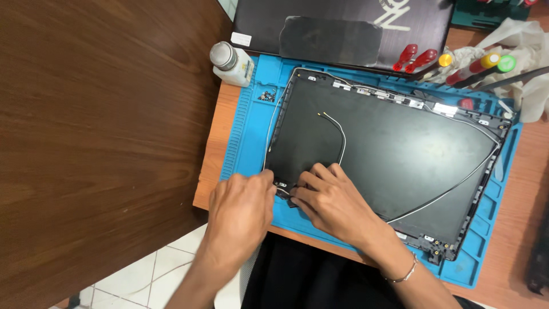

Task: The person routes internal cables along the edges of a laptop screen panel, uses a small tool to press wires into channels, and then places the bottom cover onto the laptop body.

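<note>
A black laptop lid shell (394, 149) lies face up on a blue work mat (247, 143). Thin white and black antenna cables (341, 137) run across its inside. My left hand (240, 209) and my right hand (331, 200) meet at the shell's near left corner. The fingertips of both press on a small dark part (284, 191) at the shell's edge. I cannot tell whether either hand grips it. A thin bracelet (407, 274) circles my right wrist.
A small white bottle with a grey cap (230, 62) stands at the mat's far left corner, loose screws (265, 94) beside it. Another black laptop cover (343, 26) lies behind. Several screwdrivers (452, 60) and a white cloth (523, 51) sit at the far right. A dark wooden surface (97, 131) is on the left.
</note>
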